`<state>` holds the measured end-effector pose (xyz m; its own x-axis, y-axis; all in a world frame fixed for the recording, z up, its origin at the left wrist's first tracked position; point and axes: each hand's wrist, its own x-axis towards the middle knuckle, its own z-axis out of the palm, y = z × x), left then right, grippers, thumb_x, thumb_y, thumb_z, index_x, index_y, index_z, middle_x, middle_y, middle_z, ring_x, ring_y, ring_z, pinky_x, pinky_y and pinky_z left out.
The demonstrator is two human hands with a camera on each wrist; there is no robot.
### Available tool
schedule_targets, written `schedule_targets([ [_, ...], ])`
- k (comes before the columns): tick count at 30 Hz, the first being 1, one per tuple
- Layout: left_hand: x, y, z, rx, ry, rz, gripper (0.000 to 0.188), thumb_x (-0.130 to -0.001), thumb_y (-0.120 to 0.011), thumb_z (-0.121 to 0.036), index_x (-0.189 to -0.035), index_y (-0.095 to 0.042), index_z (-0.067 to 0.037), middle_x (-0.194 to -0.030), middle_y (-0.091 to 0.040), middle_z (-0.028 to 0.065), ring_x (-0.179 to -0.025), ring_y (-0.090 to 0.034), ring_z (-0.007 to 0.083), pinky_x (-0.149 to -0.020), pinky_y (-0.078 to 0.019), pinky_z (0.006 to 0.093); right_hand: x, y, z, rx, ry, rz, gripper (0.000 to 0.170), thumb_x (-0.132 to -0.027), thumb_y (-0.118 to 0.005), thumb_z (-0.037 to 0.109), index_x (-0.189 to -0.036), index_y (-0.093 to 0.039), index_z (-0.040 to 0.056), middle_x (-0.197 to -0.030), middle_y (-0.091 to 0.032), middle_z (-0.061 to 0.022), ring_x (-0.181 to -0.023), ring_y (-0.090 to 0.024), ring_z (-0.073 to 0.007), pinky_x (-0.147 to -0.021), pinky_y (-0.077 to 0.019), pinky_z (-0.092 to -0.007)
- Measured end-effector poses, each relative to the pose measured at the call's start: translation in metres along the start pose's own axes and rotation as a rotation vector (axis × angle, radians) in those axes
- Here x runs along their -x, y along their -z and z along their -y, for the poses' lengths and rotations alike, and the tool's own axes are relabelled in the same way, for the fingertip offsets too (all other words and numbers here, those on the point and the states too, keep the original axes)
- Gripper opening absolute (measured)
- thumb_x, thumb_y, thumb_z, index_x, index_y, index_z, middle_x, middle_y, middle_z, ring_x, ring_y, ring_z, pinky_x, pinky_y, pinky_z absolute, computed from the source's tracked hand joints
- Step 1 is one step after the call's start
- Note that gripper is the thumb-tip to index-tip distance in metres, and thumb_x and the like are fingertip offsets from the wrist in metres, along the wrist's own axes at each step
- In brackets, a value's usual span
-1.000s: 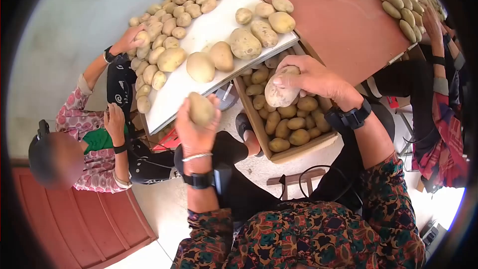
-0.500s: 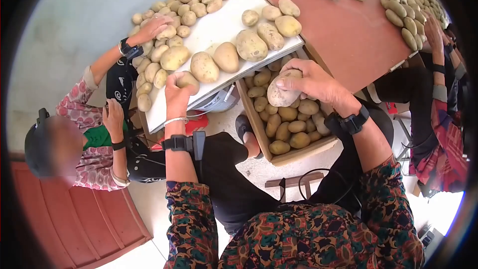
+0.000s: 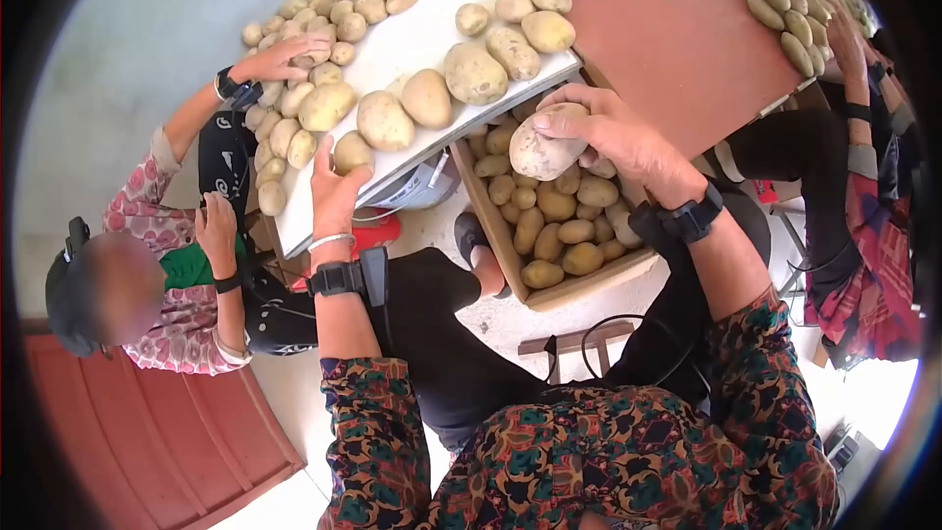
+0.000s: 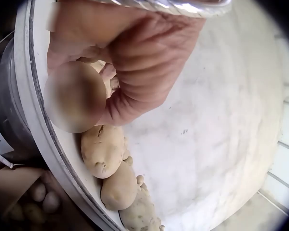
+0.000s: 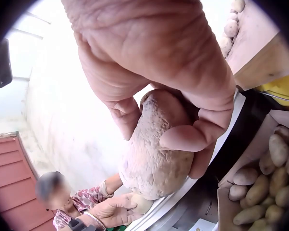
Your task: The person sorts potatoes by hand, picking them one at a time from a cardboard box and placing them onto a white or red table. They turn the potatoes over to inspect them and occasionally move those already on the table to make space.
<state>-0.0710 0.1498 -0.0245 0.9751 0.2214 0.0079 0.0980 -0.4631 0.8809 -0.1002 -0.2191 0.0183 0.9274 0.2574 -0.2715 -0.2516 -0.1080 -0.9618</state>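
Remotely, I watched the left hand [image 3: 336, 194] grip a smaller potato [image 3: 352, 153] at the edge of the white bench [image 3: 412, 51] and the right hand [image 3: 620, 140] clasp a larger potato [image 3: 545, 147] above the cardboard box [image 3: 581, 288], presumably curled so neither slipped.

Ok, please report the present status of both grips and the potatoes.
Left grip holding potato at white tabletop edge. Right grip holding pale potato near box. Other large potatoes close beside left one.

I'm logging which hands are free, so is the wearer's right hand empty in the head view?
No, the right hand has its thumb and fingers curled round a pale potato.
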Motion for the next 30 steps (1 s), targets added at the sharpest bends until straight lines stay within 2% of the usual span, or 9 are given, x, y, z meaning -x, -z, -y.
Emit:
schedule_targets([
  [6, 0.004, -0.003, -0.005, -0.231, 0.038, -0.063, 0.084, -0.068, -0.078, -0.024, -0.137, -0.041, 0.007, -0.127, -0.057, 0.0235, -0.117, -0.056, 0.0284, -0.099, -0.0431, 0.0350, -0.005, 0.003, -0.001, -0.102, -0.085, -0.018, 0.048, -0.084, -0.065, 0.044, -0.114, -0.060, 0.0071, -0.101, -0.063, -0.0006, -0.089, -0.053, -0.0097, -0.066, -0.0412, -0.0271],
  [8, 0.008, -0.008, -0.008, -0.349, 0.061, -0.134, 0.087, -0.066, -0.080, -0.028, -0.137, -0.042, 0.005, -0.127, -0.056, 0.0248, -0.118, -0.055, 0.0323, -0.101, -0.0421, 0.0370, -0.005, 0.003, -0.002, -0.107, -0.073, -0.021, 0.048, -0.084, -0.064, 0.044, -0.115, -0.060, 0.0073, -0.101, -0.063, -0.0004, -0.088, -0.053, -0.0093, -0.066, -0.0409, -0.0261],
  [11, 0.003, -0.008, 0.003, -0.323, -0.004, -0.158, 0.086, -0.066, -0.080, -0.028, -0.137, -0.042, 0.003, -0.124, -0.057, 0.0256, -0.117, -0.056, 0.0341, -0.102, -0.0416, 0.0374, -0.003, 0.004, -0.001, -0.120, -0.057, -0.024, 0.048, -0.085, -0.063, 0.044, -0.116, -0.060, 0.0075, -0.101, -0.063, -0.0001, -0.088, -0.053, -0.0082, -0.065, -0.0402, -0.0243],
  [15, 0.001, -0.007, -0.003, -0.407, -0.048, -0.136, 0.082, -0.065, -0.081, -0.029, -0.133, -0.045, 0.002, -0.119, -0.058, 0.0259, -0.113, -0.057, 0.0346, -0.099, -0.0432, 0.0375, -0.002, 0.002, 0.005, -0.122, -0.049, -0.038, 0.047, -0.086, -0.063, 0.043, -0.116, -0.060, 0.0069, -0.098, -0.064, 0.0005, -0.085, -0.054, -0.0067, -0.062, -0.0395, -0.0219],
  [17, 0.003, -0.011, -0.015, -0.318, 0.069, -0.169, 0.077, -0.064, -0.081, -0.030, -0.127, -0.048, 0.001, -0.117, -0.059, 0.0260, -0.110, -0.059, 0.0342, -0.096, -0.0445, 0.0378, -0.004, 0.001, 0.004, -0.132, -0.052, -0.047, 0.046, -0.086, -0.063, 0.043, -0.115, -0.060, 0.0071, -0.097, -0.064, 0.0004, -0.083, -0.054, -0.0066, -0.062, -0.0397, -0.0217],
  [21, 0.012, -0.016, -0.027, -0.374, 0.090, -0.151, 0.076, -0.064, -0.082, -0.031, -0.124, -0.048, 0.002, -0.117, -0.060, 0.0251, -0.108, -0.059, 0.0338, -0.095, -0.0453, 0.0377, -0.010, 0.001, 0.000, -0.178, -0.057, -0.041, 0.043, -0.086, -0.064, 0.043, -0.111, -0.061, 0.0076, -0.093, -0.064, 0.0008, -0.079, -0.054, -0.0061, -0.061, -0.0406, -0.0211],
  [30, 0.005, -0.014, -0.008, -0.388, 0.028, -0.088, 0.098, -0.060, -0.086, -0.031, -0.136, -0.037, 0.008, -0.128, -0.053, 0.0266, -0.119, -0.053, 0.0345, -0.101, -0.0419, 0.0385, -0.015, -0.001, -0.005, -0.229, -0.072, -0.033, 0.042, -0.086, -0.064, 0.041, -0.109, -0.059, 0.0072, -0.090, -0.063, 0.0010, -0.077, -0.055, -0.0064, -0.058, -0.0417, -0.0217],
])
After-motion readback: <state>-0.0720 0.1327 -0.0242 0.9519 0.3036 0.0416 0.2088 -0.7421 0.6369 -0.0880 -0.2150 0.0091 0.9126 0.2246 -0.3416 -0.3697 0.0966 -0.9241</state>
